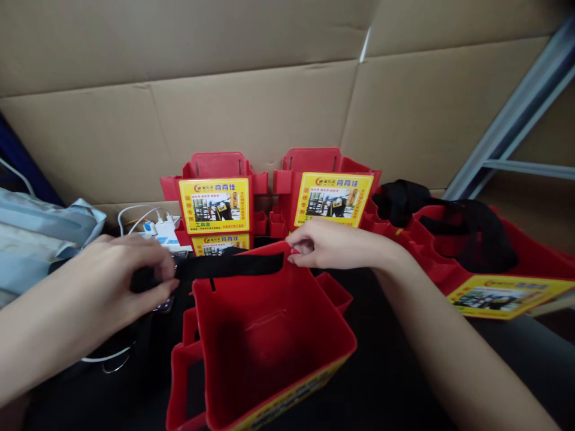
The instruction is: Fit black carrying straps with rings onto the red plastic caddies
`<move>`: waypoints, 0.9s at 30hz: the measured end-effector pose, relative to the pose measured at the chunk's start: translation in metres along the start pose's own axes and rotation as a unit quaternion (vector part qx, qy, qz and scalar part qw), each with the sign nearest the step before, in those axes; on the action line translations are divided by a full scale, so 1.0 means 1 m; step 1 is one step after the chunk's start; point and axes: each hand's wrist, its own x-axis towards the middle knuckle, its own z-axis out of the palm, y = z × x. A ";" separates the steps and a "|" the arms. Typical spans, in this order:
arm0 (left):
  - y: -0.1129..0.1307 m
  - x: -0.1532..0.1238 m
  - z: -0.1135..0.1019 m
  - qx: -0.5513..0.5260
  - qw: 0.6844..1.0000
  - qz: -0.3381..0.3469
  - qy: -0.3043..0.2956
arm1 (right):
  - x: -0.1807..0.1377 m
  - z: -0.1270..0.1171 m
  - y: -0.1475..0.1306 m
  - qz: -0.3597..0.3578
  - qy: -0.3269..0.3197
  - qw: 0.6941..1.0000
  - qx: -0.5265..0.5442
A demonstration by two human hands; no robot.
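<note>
In front of me a red plastic tool box (274,341) stands with its open top toward me and small side pockets. A black strap (233,265) stretches across its back wall. My left hand (130,269) is closed around the strap to the left of the box. The fingers of my right hand (314,242) pinch the rear rim of the box near its right corner, right beside the strap's far end. Whether the strap passes through a slot there is hidden. A narrow slot (212,285) shows at the left of the back wall.
Behind stand red tool boxes with yellow labels (214,205) (333,199). More red boxes (440,239) with black straps (487,233) lie at right. A power strip with white plugs (166,227) and pale plastic packaging (45,233) sit at left. Cardboard (251,114) lines the back; a metal frame (507,114) rises at right.
</note>
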 end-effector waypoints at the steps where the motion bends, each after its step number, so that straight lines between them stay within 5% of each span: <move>1: 0.007 0.002 0.002 0.015 0.999 0.011 0.045 | 0.001 0.001 -0.001 0.005 0.000 1.000 -0.003; 3: 0.030 0.011 0.010 0.008 0.992 0.070 0.102 | 0.001 0.003 -0.003 0.016 -0.003 1.000 -0.012; 6: 0.067 0.031 0.031 0.005 0.984 0.175 0.034 | -0.001 0.002 -0.006 0.026 0.002 0.999 -0.029; 9: 0.085 0.048 0.044 0.046 0.980 0.196 -0.013 | -0.005 -0.002 -0.007 0.046 0.016 0.997 -0.055; 22: 0.092 0.070 0.061 0.131 0.960 0.246 0.036 | -0.011 -0.006 -0.011 0.061 -0.016 0.995 -0.075; 27: 0.065 0.057 0.047 0.089 0.963 0.255 0.008 | -0.012 -0.005 -0.007 0.089 -0.044 0.995 -0.028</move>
